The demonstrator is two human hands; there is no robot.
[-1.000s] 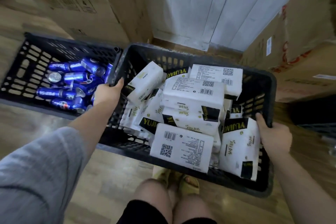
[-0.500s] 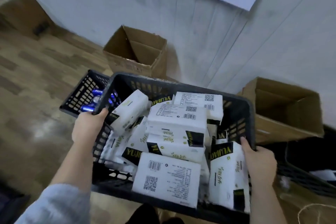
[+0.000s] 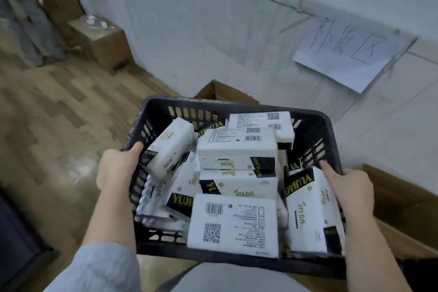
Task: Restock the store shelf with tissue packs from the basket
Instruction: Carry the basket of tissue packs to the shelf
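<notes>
Gripping opposite rims, the left hand [image 3: 117,168] and right hand [image 3: 348,188] hold the basket [image 3: 315,125] of tissue packs [image 3: 233,224]; open floor [image 3: 59,125] is seen left.

A shop's back storeroom, by the look: cardboard boxes [image 3: 104,47] sit along a scuffed white wall [image 3: 213,31], a handwritten paper sign [image 3: 350,54] is taped up, wood-look flooring [image 3: 47,125] underfoot.

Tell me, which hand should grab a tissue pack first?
Probably the right hand: its thumb already touches an upright tissue pack. Both hands hold the basket, so the left hand would carry alone.
</notes>
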